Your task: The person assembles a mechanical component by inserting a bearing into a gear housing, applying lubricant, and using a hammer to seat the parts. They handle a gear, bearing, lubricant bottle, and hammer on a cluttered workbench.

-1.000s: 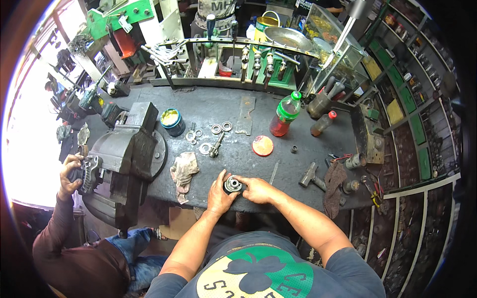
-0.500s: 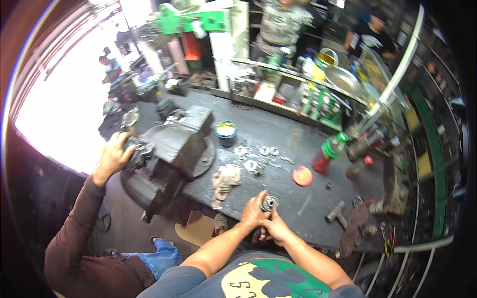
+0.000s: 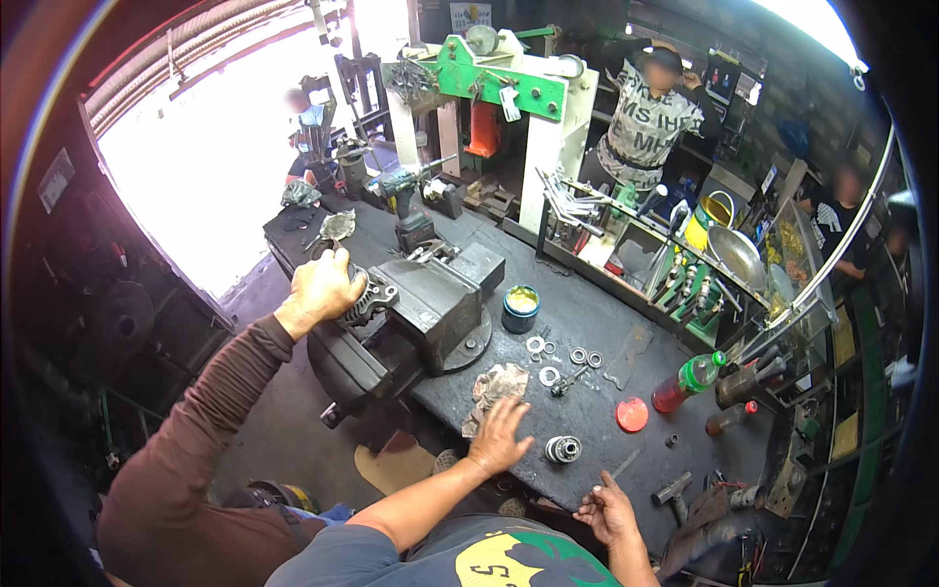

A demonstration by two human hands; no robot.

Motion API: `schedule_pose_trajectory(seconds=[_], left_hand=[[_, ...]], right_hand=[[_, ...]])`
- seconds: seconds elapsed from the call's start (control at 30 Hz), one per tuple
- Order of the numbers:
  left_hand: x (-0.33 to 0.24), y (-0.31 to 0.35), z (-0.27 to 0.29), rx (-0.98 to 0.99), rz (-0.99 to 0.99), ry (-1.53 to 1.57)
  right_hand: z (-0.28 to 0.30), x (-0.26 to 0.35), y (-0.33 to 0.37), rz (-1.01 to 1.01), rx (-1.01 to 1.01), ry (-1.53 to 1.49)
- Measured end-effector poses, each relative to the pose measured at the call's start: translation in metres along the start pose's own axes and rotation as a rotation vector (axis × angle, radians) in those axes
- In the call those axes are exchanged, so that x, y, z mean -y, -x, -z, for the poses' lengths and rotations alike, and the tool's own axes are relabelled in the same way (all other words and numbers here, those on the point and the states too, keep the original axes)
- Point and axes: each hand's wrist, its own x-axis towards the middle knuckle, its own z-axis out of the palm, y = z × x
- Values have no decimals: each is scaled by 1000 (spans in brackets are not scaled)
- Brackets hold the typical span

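A round silver metal part with a small central collar (image 3: 562, 449) stands on the dark workbench between my hands, and neither touches it. My left hand (image 3: 501, 436) is open, its fingers spread at the lower edge of a crumpled, stained rag (image 3: 497, 389). Whether the fingertips touch the cloth, I cannot tell. At the bench's front edge, my right hand (image 3: 608, 510) is palm up with its index finger stretched out and the others loosely curled; nothing shows in it. Beyond the rag lie several metal rings (image 3: 550, 376) and a small shafted metal piece (image 3: 567, 382).
A co-worker's hand (image 3: 325, 286) rests on a metal casting (image 3: 370, 298) by the big bench vise (image 3: 430, 303). Around the bench are a grease tub (image 3: 520, 311), a red lid (image 3: 632, 415), a bottle of red liquid (image 3: 687, 383), a hammer (image 3: 672, 490) and a cordless drill (image 3: 409, 201).
The round metal part has left my hands and now stands on the bench. My left hand has moved toward the rag and my right hand off to the right. The view has shifted.
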Motion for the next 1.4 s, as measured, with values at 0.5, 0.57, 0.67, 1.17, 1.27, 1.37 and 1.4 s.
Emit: schedule_pose_trajectory(seconds=[0.5,0.57,0.67,1.17,1.27,1.37,1.4], left_hand=[[65,-56,36,-67,251,175],[49,-60,47,-177,166,371],[-3,-61,101,-47,-45,533],[-47,-85,120,-129,-455,361],[-47,-81,132,-58,-180,643],[-30,-67,148,-83,-32,931],[-17,-56,150,-88,64,833]], right_hand=[[-62,14,0,248,-41,167],[-63,17,-3,308,-37,196],[-93,31,-5,370,12,76],[-184,56,-39,218,828,105],[-186,68,-43,227,903,222],[-183,78,-55,208,909,329],[-186,82,-59,185,906,441]])
